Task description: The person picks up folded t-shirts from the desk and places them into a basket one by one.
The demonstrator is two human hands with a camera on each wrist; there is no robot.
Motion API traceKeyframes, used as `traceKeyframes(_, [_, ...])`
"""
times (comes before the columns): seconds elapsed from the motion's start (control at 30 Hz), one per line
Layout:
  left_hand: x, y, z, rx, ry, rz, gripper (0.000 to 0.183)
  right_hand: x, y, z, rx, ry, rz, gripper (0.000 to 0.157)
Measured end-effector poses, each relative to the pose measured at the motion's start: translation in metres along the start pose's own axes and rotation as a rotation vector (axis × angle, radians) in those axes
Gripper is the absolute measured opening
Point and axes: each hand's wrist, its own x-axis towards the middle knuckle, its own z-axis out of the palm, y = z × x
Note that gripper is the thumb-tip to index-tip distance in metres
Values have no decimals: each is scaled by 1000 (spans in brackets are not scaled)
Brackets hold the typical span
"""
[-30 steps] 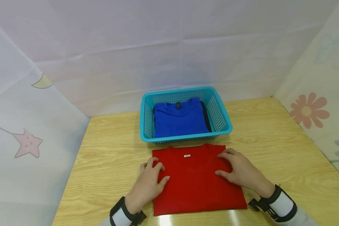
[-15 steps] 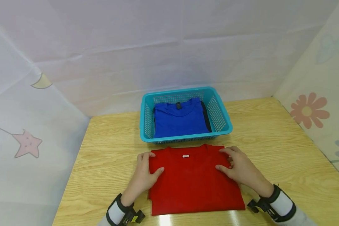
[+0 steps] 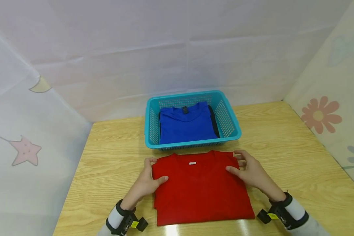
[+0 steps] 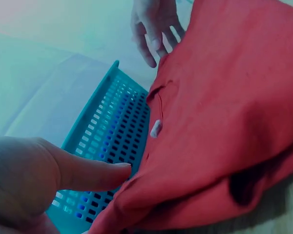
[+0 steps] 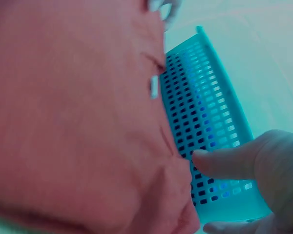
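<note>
A folded red T-shirt (image 3: 200, 193) lies on the table in front of the basket, its neckline and small white label at the far side. My left hand (image 3: 147, 180) holds its left edge, thumb over the cloth and fingers bent round the upper left corner; most of those fingers are hidden in the left wrist view. Across from it, my right hand (image 3: 250, 170) is at the right edge, with its thumb over the shirt and its fingers loosely spread beside the corner. In the right wrist view, the right thumb (image 5: 224, 162) is nearly straight, near the shirt's edge.
Just beyond the shirt stands a turquoise plastic basket (image 3: 237, 132). Inside lies a folded blue T-shirt (image 3: 186, 126) on top of black cloth (image 3: 214, 123). White printed sheets (image 3: 129, 59) surround the back and sides of the wooden table (image 3: 112, 157).
My left hand has moved left from on top of the shirt to its edge, and the shirt's left side has spread outward. The right fingers have shifted slightly toward the far right corner.
</note>
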Motion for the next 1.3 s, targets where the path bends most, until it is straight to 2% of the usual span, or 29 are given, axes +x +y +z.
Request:
traceKeyframes(0.1, [-2,3,-2,-7,-37,-13,73,-1,-1,-5,112,-57,44,75])
traceKeyframes(0.23, [-4,5,-4,-43,-77,-12,72,-1,1,-11,223,-147,143,80])
traceKeyframes(0.33, [-3,2,-5,-62,-104,6,68,1,4,-14,240,-203,196,80])
traceKeyframes(0.43, [-2,-1,-7,-56,-121,33,64,3,5,-15,227,-252,218,73])
traceKeyframes(0.6, [-4,-3,-6,-33,-102,31,67,2,4,-14,232,-304,208,64])
traceKeyframes(0.83, [-9,-4,-2,-64,-67,-57,75,-3,1,-14,238,-324,170,76])
traceKeyframes(0.93, [-10,-7,-3,-82,-101,-78,70,-5,1,-14,305,-372,164,89])
traceKeyframes(1.07, [-10,-12,-5,-132,-189,-63,53,-7,4,-14,415,-430,161,99])
traceKeyframes(1.17, [-11,-15,-8,-160,-243,-38,54,-7,6,-14,449,-448,143,92])
traceKeyframes(1.3, [-11,-18,-9,-178,-280,-19,67,-6,8,-14,465,-461,142,72])
